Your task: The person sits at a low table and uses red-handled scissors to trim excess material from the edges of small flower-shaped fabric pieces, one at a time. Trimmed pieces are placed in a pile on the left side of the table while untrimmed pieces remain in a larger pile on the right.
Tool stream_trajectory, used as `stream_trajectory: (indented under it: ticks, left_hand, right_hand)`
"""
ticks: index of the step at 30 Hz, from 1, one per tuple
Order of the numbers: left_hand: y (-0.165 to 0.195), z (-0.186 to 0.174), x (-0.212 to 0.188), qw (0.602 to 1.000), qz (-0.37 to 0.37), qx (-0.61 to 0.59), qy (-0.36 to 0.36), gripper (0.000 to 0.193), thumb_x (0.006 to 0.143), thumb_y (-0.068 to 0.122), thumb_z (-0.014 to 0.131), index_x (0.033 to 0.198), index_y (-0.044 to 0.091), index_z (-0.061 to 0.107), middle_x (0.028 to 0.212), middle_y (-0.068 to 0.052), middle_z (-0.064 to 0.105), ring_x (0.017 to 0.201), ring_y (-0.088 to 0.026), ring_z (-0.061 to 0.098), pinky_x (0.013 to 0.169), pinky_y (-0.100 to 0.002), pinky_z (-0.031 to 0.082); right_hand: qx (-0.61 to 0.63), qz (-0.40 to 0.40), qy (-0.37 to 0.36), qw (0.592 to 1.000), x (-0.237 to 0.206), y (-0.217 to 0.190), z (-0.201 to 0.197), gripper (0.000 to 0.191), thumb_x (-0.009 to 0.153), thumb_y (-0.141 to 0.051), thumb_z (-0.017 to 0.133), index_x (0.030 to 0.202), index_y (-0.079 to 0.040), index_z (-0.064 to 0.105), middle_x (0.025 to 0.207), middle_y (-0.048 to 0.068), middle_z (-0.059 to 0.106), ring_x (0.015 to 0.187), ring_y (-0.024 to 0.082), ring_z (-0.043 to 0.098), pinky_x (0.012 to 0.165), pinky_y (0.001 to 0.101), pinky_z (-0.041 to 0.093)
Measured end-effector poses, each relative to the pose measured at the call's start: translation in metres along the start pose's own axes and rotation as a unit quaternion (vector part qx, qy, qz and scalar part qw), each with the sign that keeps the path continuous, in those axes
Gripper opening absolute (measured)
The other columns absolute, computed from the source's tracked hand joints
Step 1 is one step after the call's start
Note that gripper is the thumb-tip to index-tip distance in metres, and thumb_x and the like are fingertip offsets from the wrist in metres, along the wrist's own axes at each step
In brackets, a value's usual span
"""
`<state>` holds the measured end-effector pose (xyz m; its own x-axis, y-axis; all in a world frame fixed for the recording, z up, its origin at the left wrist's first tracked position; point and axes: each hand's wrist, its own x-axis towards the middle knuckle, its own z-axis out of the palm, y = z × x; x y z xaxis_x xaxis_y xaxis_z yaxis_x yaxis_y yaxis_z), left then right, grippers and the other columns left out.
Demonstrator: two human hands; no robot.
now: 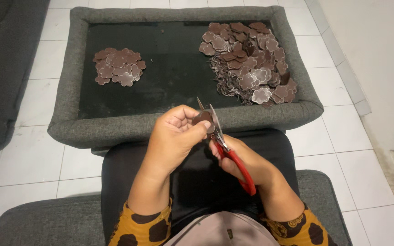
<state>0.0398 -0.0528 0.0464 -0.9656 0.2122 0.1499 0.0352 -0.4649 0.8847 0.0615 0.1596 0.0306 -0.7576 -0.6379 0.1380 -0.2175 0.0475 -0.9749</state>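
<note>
Looking down from head height at a grey fabric-rimmed tray (64, 132) with a black inner surface, standing on a white tiled floor (33, 155) just beyond the knees.

Near the tray's left edge, toward the far corner: lying in a small, neat heap of brown flower-shaped cutouts (119, 66), well apart from both hands.

Just short of the tray's near rim, above a black-covered lap: left hand (174, 136) curling closed, pinching a single brown flower-shaped piece (203, 118) between thumb and fingertips. Piece sitting directly at the blades, touching them, nearer the left hand than the right.

Immediately to the right: right hand (247, 164) gripping red-handled scissors (226, 152), fingers closed around the handles. Scissors' long axis running from the near right up toward the far left, blades parted, tips reaching over the tray's near rim.

Against the tray's right edge, filling the far right corner: sprawling in a much larger, looser pile of brown and pale flower-shaped cutouts (251, 59), with thin trimmings among them.

Nothing standing between the hands and either heap except the near rim.
</note>
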Motion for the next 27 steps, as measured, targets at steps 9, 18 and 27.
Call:
stream_trajectory:
  ticks: [9, 18, 27]
  left_hand:
    - [0.003, 0.003, -0.001, 1.0, -0.005, -0.008, 0.014, 0.01, 0.092, -0.006, 0.069, 0.098, -0.001, 0.063, 0.093, -0.008, 0.072, 0.081, -0.008, 0.067, 0.073, -0.023, 0.056]
    - [-0.004, 0.002, 0.0, 1.0, 0.01, -0.008, 0.017, 0.009, 0.093, -0.005, 0.069, 0.097, -0.001, 0.063, 0.094, -0.009, 0.073, 0.083, -0.01, 0.068, 0.075, -0.024, 0.057]
    - [-0.006, 0.003, 0.0, 0.997, -0.04, -0.046, -0.046, 0.006, 0.095, -0.001, 0.064, 0.099, 0.0, 0.059, 0.092, -0.01, 0.073, 0.072, -0.012, 0.068, 0.065, -0.027, 0.057]
  right_hand:
    - [-0.014, 0.003, 0.013, 1.0, 0.001, -0.001, 0.0, 0.062, 0.091, -0.069, 0.062, 0.1, -0.008, 0.053, 0.088, -0.002, 0.048, 0.08, 0.009, 0.043, 0.069, 0.0244, 0.039]
    - [0.007, 0.017, 0.024, 1.0, 0.001, -0.001, 0.003, 0.055, 0.092, -0.06, 0.065, 0.099, -0.008, 0.052, 0.087, -0.002, 0.047, 0.08, 0.008, 0.042, 0.068, 0.0241, 0.039]
    - [0.11, -0.008, 0.021, 0.994, -0.001, -0.005, 0.015, 0.073, 0.093, -0.073, 0.059, 0.113, -0.002, 0.056, 0.095, 0.002, 0.053, 0.086, 0.012, 0.049, 0.078, 0.0268, 0.044]
